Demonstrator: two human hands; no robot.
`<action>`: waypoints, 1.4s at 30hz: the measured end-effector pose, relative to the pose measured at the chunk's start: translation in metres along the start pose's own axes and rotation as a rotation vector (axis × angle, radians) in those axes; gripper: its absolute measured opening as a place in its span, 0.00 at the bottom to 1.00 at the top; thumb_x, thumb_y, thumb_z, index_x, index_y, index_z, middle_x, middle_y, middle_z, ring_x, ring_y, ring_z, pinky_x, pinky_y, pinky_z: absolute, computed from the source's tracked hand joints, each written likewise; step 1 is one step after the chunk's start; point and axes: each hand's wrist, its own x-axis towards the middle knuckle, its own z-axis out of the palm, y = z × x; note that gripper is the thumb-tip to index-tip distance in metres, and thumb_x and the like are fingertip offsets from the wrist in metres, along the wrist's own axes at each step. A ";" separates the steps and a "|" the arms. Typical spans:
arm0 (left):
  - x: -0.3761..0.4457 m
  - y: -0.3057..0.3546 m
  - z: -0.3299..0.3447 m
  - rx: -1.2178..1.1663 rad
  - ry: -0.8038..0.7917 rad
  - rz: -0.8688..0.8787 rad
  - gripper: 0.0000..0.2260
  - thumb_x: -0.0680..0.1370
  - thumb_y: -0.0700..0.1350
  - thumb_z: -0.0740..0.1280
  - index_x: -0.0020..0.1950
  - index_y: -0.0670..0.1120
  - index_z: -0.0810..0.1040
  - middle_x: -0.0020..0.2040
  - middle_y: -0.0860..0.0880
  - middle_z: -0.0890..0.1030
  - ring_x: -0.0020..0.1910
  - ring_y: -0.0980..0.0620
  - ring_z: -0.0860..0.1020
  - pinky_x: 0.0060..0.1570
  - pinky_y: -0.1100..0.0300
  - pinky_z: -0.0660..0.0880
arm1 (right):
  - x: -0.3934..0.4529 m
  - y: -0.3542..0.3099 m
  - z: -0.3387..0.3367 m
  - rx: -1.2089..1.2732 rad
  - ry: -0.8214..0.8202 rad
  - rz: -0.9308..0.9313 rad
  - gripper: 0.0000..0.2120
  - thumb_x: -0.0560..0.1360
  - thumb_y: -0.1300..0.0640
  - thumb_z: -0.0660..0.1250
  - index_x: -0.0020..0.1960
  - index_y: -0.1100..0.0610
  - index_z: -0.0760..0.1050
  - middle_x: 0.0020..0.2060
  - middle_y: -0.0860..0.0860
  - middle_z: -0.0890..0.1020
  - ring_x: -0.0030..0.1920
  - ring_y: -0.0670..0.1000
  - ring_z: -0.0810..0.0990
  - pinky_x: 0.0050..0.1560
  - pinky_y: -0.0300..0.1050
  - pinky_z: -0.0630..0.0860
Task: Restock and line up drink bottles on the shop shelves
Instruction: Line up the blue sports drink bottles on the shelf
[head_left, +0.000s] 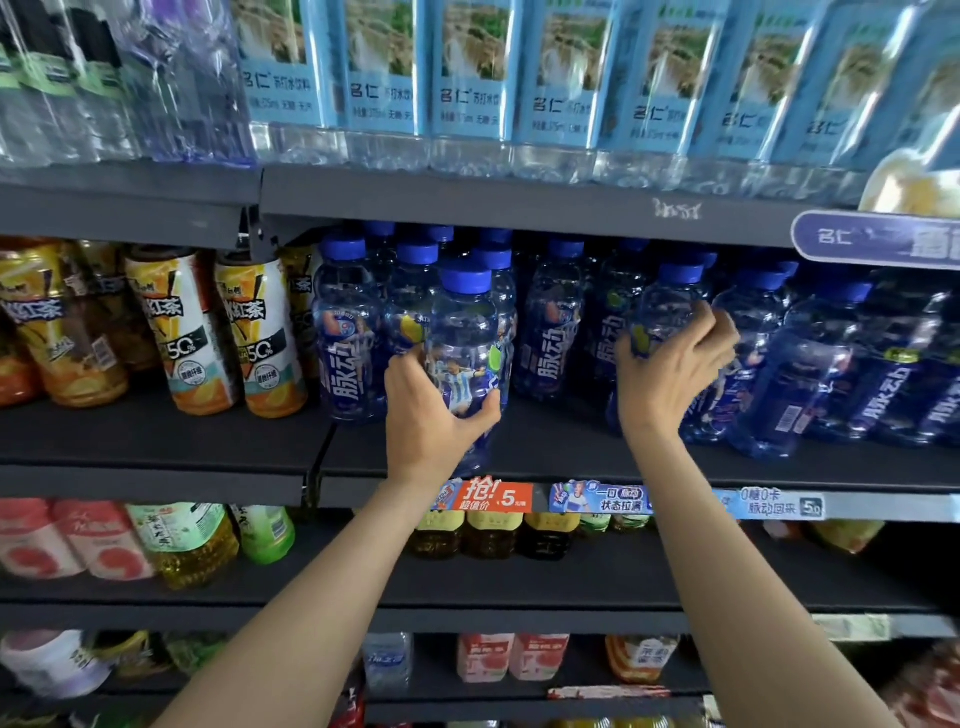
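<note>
Left hand (431, 415) grasps an upright blue-capped bottle (465, 332) forward of its row, right hand (670, 374) curls round a second bottle (667, 306), gap between grips.

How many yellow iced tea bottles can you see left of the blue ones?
3 clearly: one at the far left, one in the middle, one nearest the blue bottles, all leaning on the middle shelf. More stand partly hidden behind them, so the true count is higher.
</note>
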 end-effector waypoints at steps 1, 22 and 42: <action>-0.001 0.002 0.001 -0.005 -0.012 0.003 0.32 0.65 0.57 0.70 0.57 0.35 0.68 0.50 0.43 0.71 0.51 0.45 0.72 0.43 0.60 0.73 | 0.005 0.005 -0.003 -0.030 -0.053 0.076 0.33 0.70 0.54 0.72 0.68 0.66 0.62 0.66 0.63 0.64 0.63 0.63 0.65 0.60 0.56 0.66; -0.008 0.055 0.063 0.192 -0.525 -0.170 0.35 0.76 0.53 0.66 0.73 0.37 0.52 0.67 0.41 0.70 0.59 0.41 0.75 0.49 0.50 0.73 | 0.011 0.017 -0.001 0.258 -0.501 0.002 0.38 0.69 0.59 0.74 0.71 0.63 0.57 0.67 0.59 0.64 0.67 0.56 0.65 0.58 0.37 0.61; 0.011 0.061 0.068 0.188 -0.710 -0.269 0.20 0.81 0.49 0.59 0.65 0.37 0.62 0.59 0.37 0.75 0.56 0.39 0.76 0.43 0.54 0.69 | -0.001 0.014 -0.005 0.166 -0.453 0.065 0.36 0.75 0.60 0.67 0.75 0.61 0.49 0.72 0.59 0.59 0.70 0.59 0.63 0.65 0.48 0.65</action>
